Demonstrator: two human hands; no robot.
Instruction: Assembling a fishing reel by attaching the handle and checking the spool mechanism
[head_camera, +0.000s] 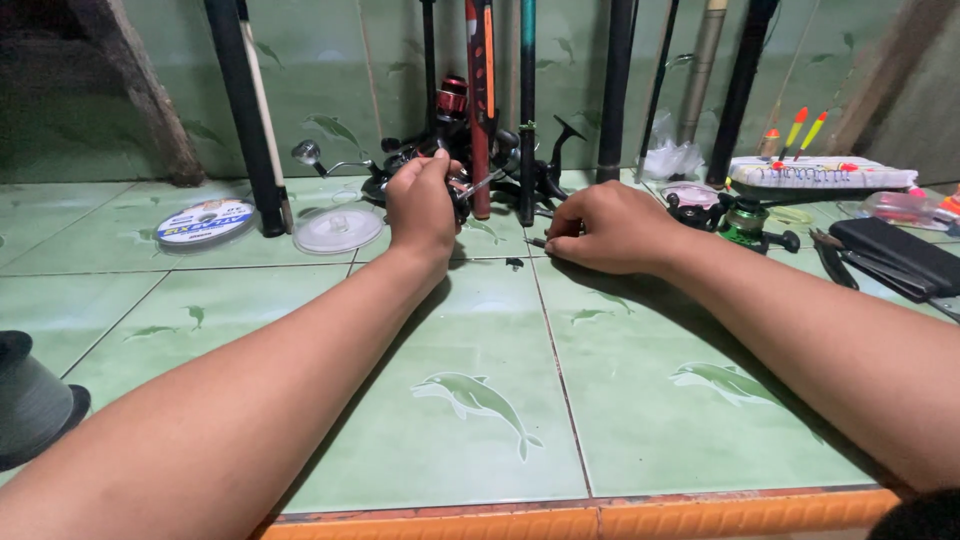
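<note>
I see the left hand (425, 205) clamped around a dark spinning reel (400, 170) held just above the green tiled counter (480, 400), near the back wall. The right hand (610, 230) rests on the tiles, fingers curled shut, pinching a small dark piece (538, 241) I can't identify. A tiny loose part (514, 263) lies between the 2 hands. My read: reel work mid-way, parts not yet joined. 2 line spools (205, 222) sit at left, untouched.
</note>
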